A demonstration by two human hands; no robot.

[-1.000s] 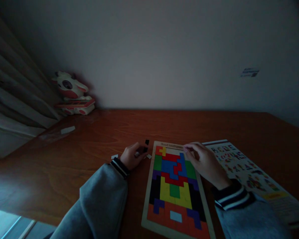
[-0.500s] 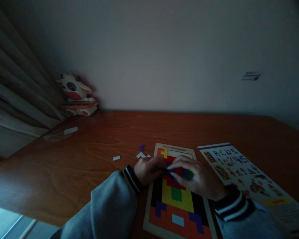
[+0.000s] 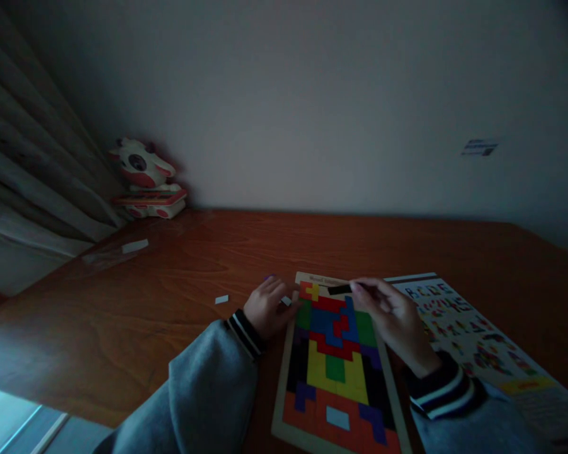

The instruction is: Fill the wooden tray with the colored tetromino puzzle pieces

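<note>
The puzzle board is lying on the counter, nearly filled. The right hand is pinching a black bar piece by its right end over the board's far edge, long axis running left-right. It is probably light, stiff wood. The left hand is resting loosely curled beside the board, grip empty.

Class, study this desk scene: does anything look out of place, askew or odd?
A few small pale pieces lie loose on the desk, apart from the puzzle board. The right hand holds a black piece over the board's unfilled top row. The left hand rests beside the board.
</note>
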